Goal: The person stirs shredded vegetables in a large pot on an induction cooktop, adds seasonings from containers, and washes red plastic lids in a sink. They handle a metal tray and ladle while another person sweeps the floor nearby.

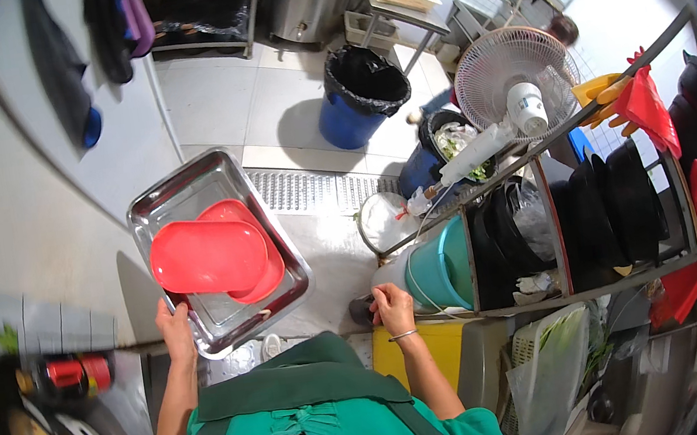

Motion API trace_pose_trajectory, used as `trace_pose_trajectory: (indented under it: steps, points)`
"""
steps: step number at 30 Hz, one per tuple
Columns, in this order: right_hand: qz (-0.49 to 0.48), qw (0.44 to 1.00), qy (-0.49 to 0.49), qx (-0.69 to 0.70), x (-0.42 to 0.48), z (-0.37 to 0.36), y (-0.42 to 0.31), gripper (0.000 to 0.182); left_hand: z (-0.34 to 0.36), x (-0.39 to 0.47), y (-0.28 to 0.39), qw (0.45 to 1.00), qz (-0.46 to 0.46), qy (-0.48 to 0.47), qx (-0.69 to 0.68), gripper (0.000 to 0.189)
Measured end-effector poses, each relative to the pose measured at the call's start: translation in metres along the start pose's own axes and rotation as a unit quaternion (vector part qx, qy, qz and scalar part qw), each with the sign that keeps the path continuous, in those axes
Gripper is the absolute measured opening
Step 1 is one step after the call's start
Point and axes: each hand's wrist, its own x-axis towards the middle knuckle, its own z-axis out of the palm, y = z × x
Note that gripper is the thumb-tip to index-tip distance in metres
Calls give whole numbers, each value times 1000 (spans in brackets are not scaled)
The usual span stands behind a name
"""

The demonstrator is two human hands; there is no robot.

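Note:
My left hand (175,326) grips the near left rim of a rectangular stainless steel tray (188,205), its thumb over the edge. Two red oval plastic plates lie in the tray, overlapping. The upper plate (208,256) covers much of the lower plate (273,273). To the right, apart from the tray, my right hand (393,307) hangs with curled fingers, and no object shows in it. It is nearest to a teal plastic bucket (438,271) and a yellow lid or panel (415,347). A dark object (361,311) shows just behind its fingers, too little seen to name.
A metal rack (551,224) with black tubs stands close on the right. A pedestal fan (515,80) is behind it. Ahead are a blue bin (348,115) with a black liner and a floor drain grate (299,191). A white wall (57,209) borders the left.

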Motion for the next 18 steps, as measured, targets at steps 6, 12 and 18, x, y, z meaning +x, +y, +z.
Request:
trace_pose_trajectory:
  steps: [6,12,18]
  points:
    - [118,993,0,-12,106,-5,20,19,91,143,19,1000,-19,-14,21,16]
    - [101,994,-24,44,287,30,8,19,170,257,41,1000,17,0,-22,34]
    - [78,993,-57,62,420,64,-71,24,213,373,37,999,-16,-45,-4,29]
